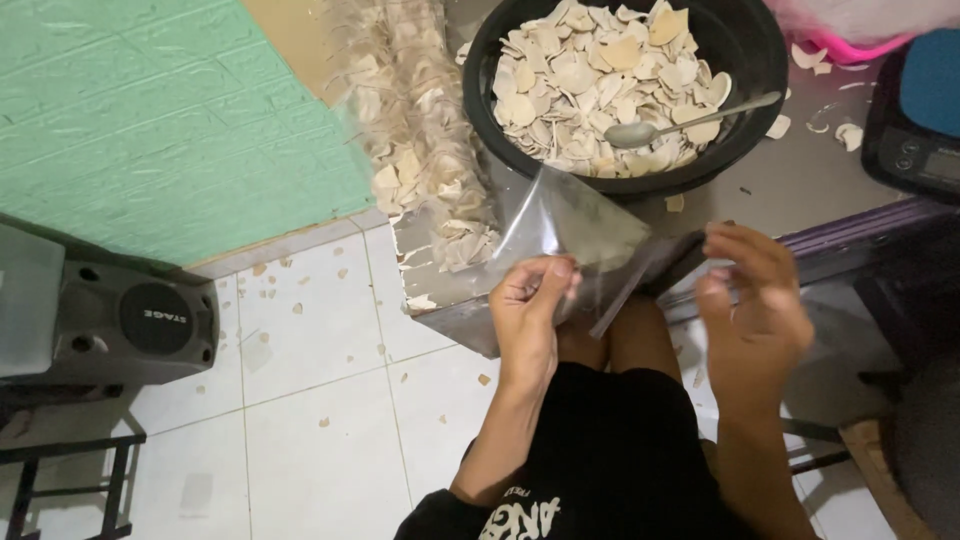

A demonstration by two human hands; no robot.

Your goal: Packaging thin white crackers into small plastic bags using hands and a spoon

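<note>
Two hands hold a clear plastic bag (570, 225) between them, left hand (530, 305) pinching its near edge, right hand (755, 300) blurred beside it, just below the black bowl of chips (625, 85) on the worktop (800, 180).

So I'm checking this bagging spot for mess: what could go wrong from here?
The clear plastic bag is pinched only by the left hand; the blurred right hand may fumble it. The black bowl is heaped with chips and sits near the table edge, so more bits may fall onto the already littered tile floor.
</note>
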